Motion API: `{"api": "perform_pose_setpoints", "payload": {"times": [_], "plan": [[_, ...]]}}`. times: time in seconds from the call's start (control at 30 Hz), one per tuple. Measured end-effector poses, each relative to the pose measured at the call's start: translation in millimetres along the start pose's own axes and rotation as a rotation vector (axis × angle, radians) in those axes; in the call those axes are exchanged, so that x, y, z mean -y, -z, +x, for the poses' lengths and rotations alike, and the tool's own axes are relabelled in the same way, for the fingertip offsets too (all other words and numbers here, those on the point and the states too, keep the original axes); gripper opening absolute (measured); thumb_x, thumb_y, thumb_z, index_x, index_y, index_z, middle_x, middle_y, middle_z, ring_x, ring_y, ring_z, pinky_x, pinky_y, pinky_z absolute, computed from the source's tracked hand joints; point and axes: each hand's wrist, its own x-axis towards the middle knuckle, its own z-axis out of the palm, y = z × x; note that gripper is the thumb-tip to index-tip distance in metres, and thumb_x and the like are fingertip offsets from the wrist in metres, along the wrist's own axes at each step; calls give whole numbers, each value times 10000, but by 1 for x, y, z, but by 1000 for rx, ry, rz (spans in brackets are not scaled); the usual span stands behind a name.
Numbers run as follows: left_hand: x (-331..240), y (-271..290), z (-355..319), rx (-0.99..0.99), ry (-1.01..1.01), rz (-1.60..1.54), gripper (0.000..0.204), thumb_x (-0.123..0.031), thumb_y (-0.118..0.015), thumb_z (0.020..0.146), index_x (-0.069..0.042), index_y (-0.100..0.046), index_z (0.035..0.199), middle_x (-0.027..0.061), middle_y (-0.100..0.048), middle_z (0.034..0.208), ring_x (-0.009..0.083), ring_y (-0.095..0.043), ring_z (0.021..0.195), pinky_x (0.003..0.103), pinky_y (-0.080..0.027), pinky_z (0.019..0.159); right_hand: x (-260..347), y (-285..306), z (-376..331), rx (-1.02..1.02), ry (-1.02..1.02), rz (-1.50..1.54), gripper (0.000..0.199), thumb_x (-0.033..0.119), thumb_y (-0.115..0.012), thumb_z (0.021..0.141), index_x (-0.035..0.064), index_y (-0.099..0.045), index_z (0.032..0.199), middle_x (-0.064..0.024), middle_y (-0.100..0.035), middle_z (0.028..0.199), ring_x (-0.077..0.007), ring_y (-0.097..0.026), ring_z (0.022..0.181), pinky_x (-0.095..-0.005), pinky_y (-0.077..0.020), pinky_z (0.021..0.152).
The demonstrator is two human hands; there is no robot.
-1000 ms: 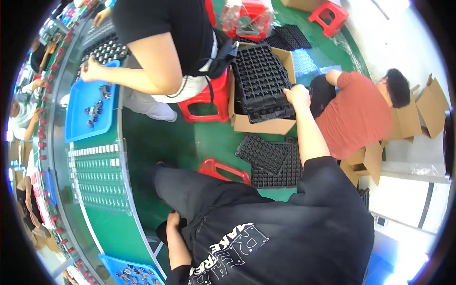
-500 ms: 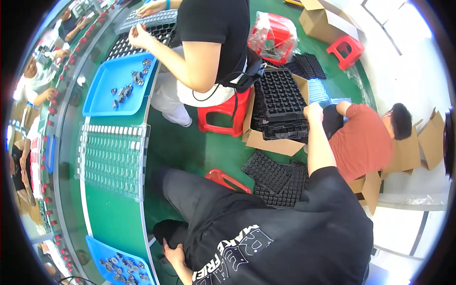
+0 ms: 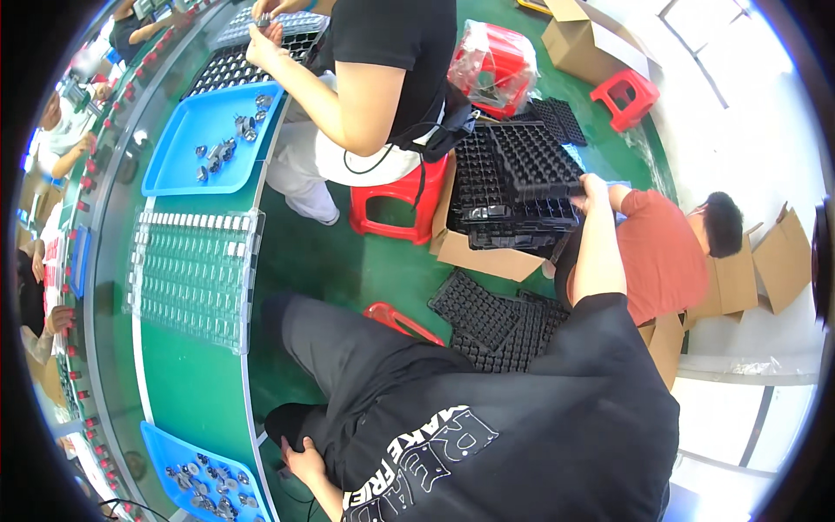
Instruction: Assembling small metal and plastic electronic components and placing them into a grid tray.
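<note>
A seated person in a black shirt reaches out to the right with the right hand, which grips the near edge of the top tray, a black moulded tray with rows of small pockets. That tray lies tilted, one side raised off the stack of like trays standing in an open cardboard box on the green floor, just beside a red stool. The fingers are curled about the tray's rim; how tightly they close cannot be told from here. The left hand hangs low beside the person's knee, fingers loosely bent, holding nothing that can be seen. More black trays lie flat on the floor between the box and the person's leg. On the curved bench to the left stand a clear pocketed tray, a blue tray of small metal parts and a second blue tray nearer the person. A co-worker in black sits on the stool at the bench; another in an orange shirt crouches beyond the box. The step in hand appears to be the lifting of one tray off the stack; the next move calls for freeing it cleanly from the tray beneath and keeping it level as it comes across.
</note>
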Motion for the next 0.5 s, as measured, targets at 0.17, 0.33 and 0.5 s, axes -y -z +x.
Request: {"api": "perform_pose_setpoints", "payload": {"times": [0.17, 0.33, 0.5], "plan": [[3, -2, 5, 28, 0, 50, 705, -202, -751, 862, -32, -474, 1487, 237, -491, 1491, 377, -438, 1397, 424, -323, 1190, 34, 19, -19, -30, -192, 522, 153, 182, -657, 909, 86, -560, 978, -96, -605, 928, -267, -644, 823, -435, -614, 730], [-4, -3, 10, 44, -9, 54, 694, -198, -744, 865, -21, -477, 1481, 238, -498, 1484, 377, -438, 1397, 424, -329, 1187, 29, 27, -35, -59, -101, 659, 195, 116, -645, 933, 110, -519, 1081, -125, -588, 1027, -294, -638, 893, -485, -603, 780], [-10, -3, 19, 76, -78, 81, 666, -190, -733, 869, -6, -495, 1462, 239, -512, 1470, 379, -442, 1393, 424, -337, 1184, 1, 44, -62, -26, 156, 890, 297, 39, -561, 980, 104, -475, 1256, -118, -539, 1094, -312, -602, 963, -542, -563, 875]]}}
